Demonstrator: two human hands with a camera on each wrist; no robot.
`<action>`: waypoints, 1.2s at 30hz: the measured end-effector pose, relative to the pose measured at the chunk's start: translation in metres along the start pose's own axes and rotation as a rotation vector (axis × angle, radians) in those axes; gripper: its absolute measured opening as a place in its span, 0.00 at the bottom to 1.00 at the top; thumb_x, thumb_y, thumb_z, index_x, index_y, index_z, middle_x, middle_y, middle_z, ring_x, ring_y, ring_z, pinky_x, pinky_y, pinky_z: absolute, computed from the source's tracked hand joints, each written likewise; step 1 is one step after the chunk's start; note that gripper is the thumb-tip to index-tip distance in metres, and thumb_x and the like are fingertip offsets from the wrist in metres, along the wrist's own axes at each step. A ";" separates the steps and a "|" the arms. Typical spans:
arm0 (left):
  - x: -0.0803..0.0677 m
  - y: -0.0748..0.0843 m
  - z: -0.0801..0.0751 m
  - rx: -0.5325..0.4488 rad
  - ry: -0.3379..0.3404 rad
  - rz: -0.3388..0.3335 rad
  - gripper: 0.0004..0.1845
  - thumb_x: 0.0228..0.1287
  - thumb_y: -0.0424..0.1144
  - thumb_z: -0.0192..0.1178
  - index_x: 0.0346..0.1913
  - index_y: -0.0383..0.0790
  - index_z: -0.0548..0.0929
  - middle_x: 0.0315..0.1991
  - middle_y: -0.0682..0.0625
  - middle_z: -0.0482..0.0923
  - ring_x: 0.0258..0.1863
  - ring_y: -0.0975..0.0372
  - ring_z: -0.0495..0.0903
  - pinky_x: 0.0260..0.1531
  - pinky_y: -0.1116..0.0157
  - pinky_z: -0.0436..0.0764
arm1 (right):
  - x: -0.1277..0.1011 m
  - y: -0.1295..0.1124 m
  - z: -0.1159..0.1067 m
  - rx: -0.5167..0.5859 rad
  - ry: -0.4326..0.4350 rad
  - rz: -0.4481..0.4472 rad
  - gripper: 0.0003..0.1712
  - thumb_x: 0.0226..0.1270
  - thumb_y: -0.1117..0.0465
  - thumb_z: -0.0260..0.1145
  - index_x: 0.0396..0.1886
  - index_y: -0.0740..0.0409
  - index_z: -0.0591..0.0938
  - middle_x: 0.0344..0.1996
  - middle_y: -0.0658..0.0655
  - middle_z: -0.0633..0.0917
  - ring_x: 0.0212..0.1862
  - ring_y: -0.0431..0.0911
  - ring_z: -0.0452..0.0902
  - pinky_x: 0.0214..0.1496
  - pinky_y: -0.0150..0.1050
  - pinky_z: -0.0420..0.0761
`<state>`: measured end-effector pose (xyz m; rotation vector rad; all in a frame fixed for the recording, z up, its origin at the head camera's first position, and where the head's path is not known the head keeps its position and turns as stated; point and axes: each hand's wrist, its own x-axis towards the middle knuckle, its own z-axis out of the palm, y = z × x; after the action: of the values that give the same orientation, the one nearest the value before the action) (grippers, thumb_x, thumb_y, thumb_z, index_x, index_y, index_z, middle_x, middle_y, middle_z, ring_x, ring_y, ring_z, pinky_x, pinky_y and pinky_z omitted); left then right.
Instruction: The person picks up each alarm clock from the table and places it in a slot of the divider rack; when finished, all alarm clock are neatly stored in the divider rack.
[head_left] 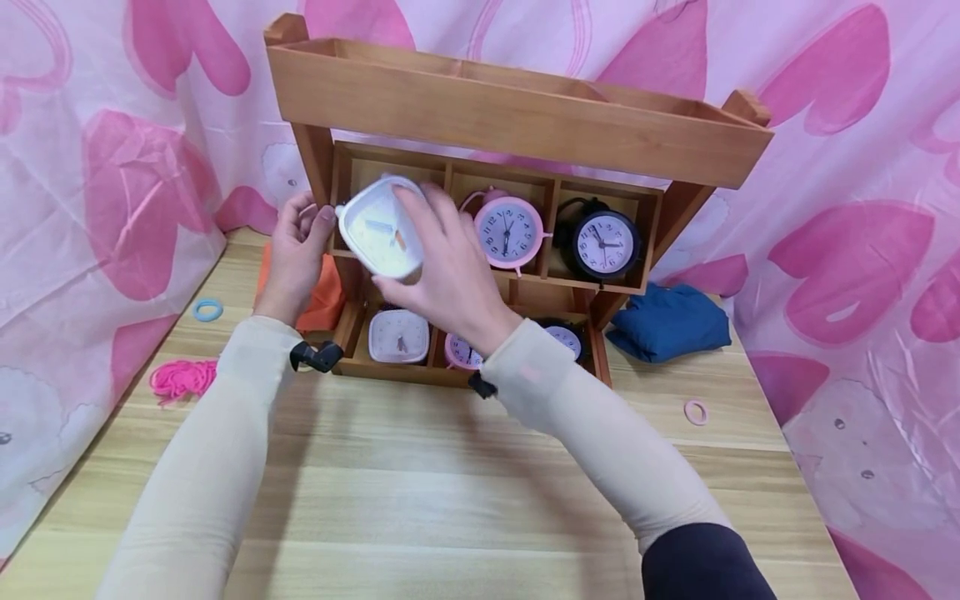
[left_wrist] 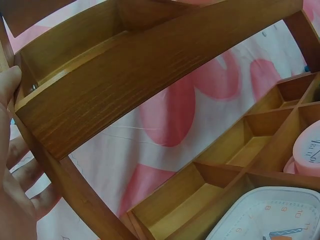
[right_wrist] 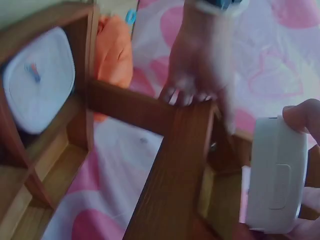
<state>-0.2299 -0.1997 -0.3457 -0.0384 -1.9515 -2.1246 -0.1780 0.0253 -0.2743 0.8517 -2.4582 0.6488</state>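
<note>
Head view: right hand (head_left: 450,275) gripped a white square alarm clock (head_left: 378,227), tilted, at the upper-left compartment of the wooden shelf (head_left: 510,117). Left hand (head_left: 296,250) curled around the shelf's left upright. Shelf stood at the table's (head_left: 420,500) far edge.

From my head, the camera looks forward and down over both my forearms onto the tabletop (head_left: 450,467) and the wooden shelf (head_left: 510,125) against the pink curtain, taking in the whole shelf from some way back. My left wrist camera sits very close to the shelf's left post, tilted, looking up along its top tray. My right wrist camera looks across from the other side, close and blurred. All three share the white square clock (head_left: 378,229) and the shelf.
</note>
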 end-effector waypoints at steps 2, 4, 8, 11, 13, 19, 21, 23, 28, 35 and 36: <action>-0.001 0.000 0.000 0.008 -0.006 0.001 0.22 0.72 0.47 0.57 0.64 0.52 0.69 0.70 0.46 0.69 0.70 0.57 0.67 0.74 0.55 0.62 | 0.009 0.003 0.003 -0.036 -0.007 0.001 0.52 0.50 0.38 0.74 0.72 0.51 0.65 0.70 0.60 0.67 0.66 0.53 0.68 0.68 0.46 0.70; -0.001 0.000 0.000 0.015 -0.009 0.007 0.22 0.72 0.47 0.57 0.65 0.52 0.68 0.70 0.47 0.69 0.70 0.56 0.67 0.73 0.54 0.62 | 0.016 0.005 0.008 -0.075 -0.022 0.006 0.52 0.51 0.37 0.73 0.73 0.50 0.65 0.71 0.60 0.67 0.65 0.54 0.70 0.67 0.48 0.71; -0.003 -0.001 0.000 0.013 -0.012 0.017 0.21 0.72 0.46 0.56 0.65 0.51 0.68 0.70 0.46 0.69 0.70 0.56 0.67 0.73 0.54 0.63 | 0.027 0.006 0.017 -0.167 -0.067 0.033 0.50 0.53 0.35 0.71 0.74 0.47 0.64 0.72 0.59 0.64 0.61 0.55 0.72 0.62 0.49 0.74; -0.003 -0.002 0.001 -0.002 -0.006 0.016 0.20 0.72 0.45 0.57 0.64 0.51 0.69 0.70 0.45 0.68 0.70 0.56 0.67 0.74 0.54 0.62 | 0.032 0.006 0.022 -0.242 -0.092 0.066 0.49 0.55 0.35 0.70 0.74 0.43 0.64 0.73 0.57 0.62 0.61 0.55 0.69 0.60 0.50 0.73; -0.003 -0.002 0.001 -0.004 -0.001 0.014 0.20 0.72 0.45 0.57 0.63 0.51 0.69 0.70 0.45 0.69 0.69 0.56 0.67 0.73 0.54 0.63 | 0.033 0.006 0.025 -0.283 -0.108 0.091 0.48 0.56 0.35 0.70 0.74 0.41 0.63 0.73 0.57 0.60 0.65 0.55 0.65 0.62 0.50 0.70; -0.004 -0.003 0.002 0.007 0.011 0.008 0.20 0.72 0.46 0.57 0.63 0.51 0.70 0.69 0.44 0.69 0.68 0.57 0.68 0.73 0.55 0.64 | 0.033 0.008 0.032 -0.369 -0.177 0.144 0.46 0.58 0.31 0.67 0.74 0.37 0.63 0.75 0.55 0.58 0.72 0.54 0.52 0.66 0.52 0.62; -0.003 -0.003 0.002 -0.001 0.015 0.010 0.20 0.72 0.46 0.58 0.63 0.51 0.70 0.69 0.44 0.69 0.67 0.57 0.68 0.73 0.55 0.64 | 0.033 0.008 0.032 -0.382 -0.180 0.142 0.44 0.59 0.31 0.66 0.73 0.37 0.65 0.75 0.55 0.59 0.73 0.54 0.51 0.67 0.53 0.62; -0.002 -0.003 0.002 -0.009 0.016 0.017 0.20 0.72 0.45 0.58 0.63 0.51 0.70 0.68 0.43 0.70 0.66 0.57 0.69 0.72 0.56 0.64 | 0.031 0.009 0.031 -0.394 -0.178 0.126 0.42 0.60 0.32 0.66 0.72 0.37 0.67 0.75 0.57 0.59 0.74 0.55 0.52 0.67 0.54 0.63; -0.003 -0.003 0.000 -0.003 0.011 0.015 0.21 0.72 0.46 0.57 0.64 0.51 0.69 0.69 0.44 0.68 0.68 0.57 0.67 0.73 0.55 0.63 | 0.018 0.009 0.022 -0.342 -0.177 0.053 0.36 0.64 0.38 0.65 0.70 0.41 0.72 0.75 0.59 0.61 0.76 0.57 0.53 0.68 0.55 0.67; -0.009 -0.002 -0.002 0.144 -0.038 -0.001 0.26 0.75 0.49 0.51 0.71 0.52 0.61 0.73 0.44 0.62 0.72 0.55 0.63 0.74 0.54 0.61 | -0.046 0.004 -0.011 -0.002 -0.150 0.005 0.30 0.66 0.50 0.68 0.66 0.52 0.75 0.69 0.58 0.70 0.69 0.52 0.66 0.74 0.46 0.65; -0.013 0.000 -0.003 0.181 -0.054 0.003 0.28 0.75 0.48 0.50 0.73 0.51 0.59 0.74 0.43 0.61 0.72 0.54 0.62 0.74 0.54 0.61 | -0.058 0.005 -0.015 0.045 -0.141 0.011 0.29 0.66 0.51 0.68 0.64 0.53 0.76 0.68 0.58 0.72 0.69 0.50 0.68 0.73 0.44 0.67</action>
<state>-0.2173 -0.2002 -0.3486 -0.0655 -2.1650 -1.9551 -0.1364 0.0628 -0.2957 0.9310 -2.5838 0.6715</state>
